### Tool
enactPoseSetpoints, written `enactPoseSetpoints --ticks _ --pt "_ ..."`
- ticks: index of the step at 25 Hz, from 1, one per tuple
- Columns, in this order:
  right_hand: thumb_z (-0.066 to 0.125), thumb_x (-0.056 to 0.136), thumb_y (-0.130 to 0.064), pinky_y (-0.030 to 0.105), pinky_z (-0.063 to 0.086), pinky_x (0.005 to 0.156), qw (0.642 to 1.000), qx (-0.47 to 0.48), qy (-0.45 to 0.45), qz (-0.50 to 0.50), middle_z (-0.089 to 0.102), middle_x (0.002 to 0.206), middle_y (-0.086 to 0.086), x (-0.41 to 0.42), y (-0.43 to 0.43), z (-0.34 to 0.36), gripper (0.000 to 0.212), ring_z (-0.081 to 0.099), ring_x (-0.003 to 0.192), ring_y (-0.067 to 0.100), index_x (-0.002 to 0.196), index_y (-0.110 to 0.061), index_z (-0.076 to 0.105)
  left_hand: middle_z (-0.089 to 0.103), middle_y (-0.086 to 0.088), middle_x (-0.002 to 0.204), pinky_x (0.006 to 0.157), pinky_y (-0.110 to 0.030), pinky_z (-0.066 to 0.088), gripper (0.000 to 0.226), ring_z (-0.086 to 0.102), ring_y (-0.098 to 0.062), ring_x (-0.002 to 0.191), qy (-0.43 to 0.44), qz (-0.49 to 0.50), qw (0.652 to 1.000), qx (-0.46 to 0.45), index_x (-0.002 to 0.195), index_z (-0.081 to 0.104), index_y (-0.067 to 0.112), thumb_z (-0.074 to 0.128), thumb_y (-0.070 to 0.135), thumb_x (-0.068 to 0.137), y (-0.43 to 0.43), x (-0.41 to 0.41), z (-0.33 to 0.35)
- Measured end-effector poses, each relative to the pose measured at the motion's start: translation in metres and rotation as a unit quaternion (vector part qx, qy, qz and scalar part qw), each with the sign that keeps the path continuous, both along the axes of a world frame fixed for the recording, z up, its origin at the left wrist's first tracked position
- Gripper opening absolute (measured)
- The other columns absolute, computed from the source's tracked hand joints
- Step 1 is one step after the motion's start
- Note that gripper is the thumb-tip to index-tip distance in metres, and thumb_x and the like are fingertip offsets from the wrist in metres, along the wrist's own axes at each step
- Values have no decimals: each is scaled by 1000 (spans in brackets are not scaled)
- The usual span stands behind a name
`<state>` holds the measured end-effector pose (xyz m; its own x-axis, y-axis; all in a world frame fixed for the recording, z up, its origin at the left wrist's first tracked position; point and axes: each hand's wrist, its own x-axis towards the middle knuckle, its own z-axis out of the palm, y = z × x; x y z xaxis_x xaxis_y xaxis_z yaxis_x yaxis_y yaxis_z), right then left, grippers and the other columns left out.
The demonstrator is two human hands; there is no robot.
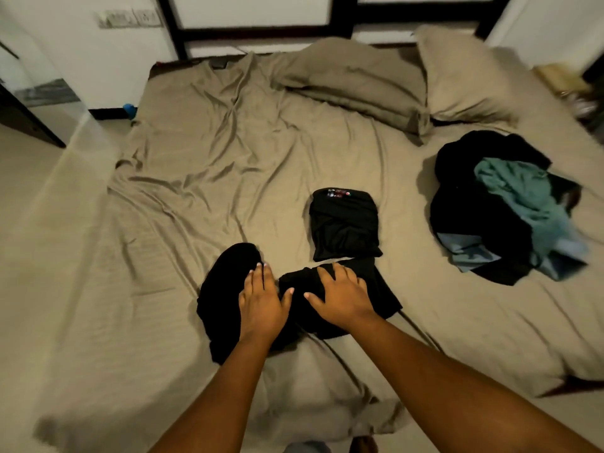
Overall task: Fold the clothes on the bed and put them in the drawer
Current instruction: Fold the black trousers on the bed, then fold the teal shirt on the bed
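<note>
A black garment [222, 299] lies crumpled on the bed [202, 178] near its front edge. My left hand [261, 302] rests flat on its left part with straight fingers. My right hand [343, 295] presses flat on its right part, fingers spread. Just beyond them sits a folded black garment [344, 223] with a small coloured print at its far end. To the right is a loose pile of clothes [500, 207], black with teal and light blue pieces.
Two pillows [353, 83] [464, 76] in the same tan fabric lie at the head of the bed. A dark window frame and white wall stand behind. Floor shows on the left and at the front right corner.
</note>
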<state>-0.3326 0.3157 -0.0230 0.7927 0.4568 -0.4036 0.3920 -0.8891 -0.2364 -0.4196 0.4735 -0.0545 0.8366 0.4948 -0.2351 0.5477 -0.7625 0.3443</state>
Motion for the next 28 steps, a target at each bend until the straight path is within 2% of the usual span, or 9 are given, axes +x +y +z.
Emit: enactPoseSetpoints --ticks 5,10,15,18,22,25,28 --pt "34 90 -77 54 25 114 991 -25 -47 -124 23 164 11 38 -89 32 79 22 149 34 155 -32 30 10 -6 167 120 -47 18 77 8 -26 153 -13 -130 991 -7 159 14 17 30 63 100 -78 80 42" --pt "30 92 -78 53 26 114 962 -13 -82 -259 22 165 12 77 -195 55 77 22 149 35 155 -32 31 6 -5 168 120 -49 17 77 5 -26 153 -28 -254 967 -13 159 11 18 29 63 100 -189 158 77" --pt "32 98 -69 52 27 114 936 12 -78 -343 16 167 13 131 -304 58 72 22 149 36 158 -29 28 8 -4 167 119 -47 19 75 9 -26 152 -27 -309 950 -31 159 13 19 32 62 100 -299 228 93" --pt "36 99 -65 52 30 115 931 29 -62 -358 15 166 15 179 -364 49 72 24 147 39 158 -26 26 8 -2 168 118 -46 22 78 11 -25 152 -23 -312 949 -51 160 12 19 40 60 100 -358 271 87" --pt "45 100 -58 51 34 116 946 42 -24 -320 12 167 16 260 -429 22 71 28 146 41 158 -23 25 9 -3 168 119 -50 27 80 13 -27 152 16 -284 956 -70 160 12 18 47 55 99 -423 333 66" --pt "50 99 -55 53 37 114 965 61 15 -256 11 167 13 309 -455 -4 66 29 144 43 157 -31 27 11 -5 167 119 -49 26 76 14 -29 152 43 -256 962 -85 159 13 18 51 46 100 -451 364 46" --pt "53 98 -55 52 34 116 979 62 51 -189 15 167 11 344 -460 -19 61 28 144 43 153 -39 31 18 -10 166 122 -42 22 73 17 -28 152 31 -224 968 -109 158 19 11 54 38 100 -468 376 32"
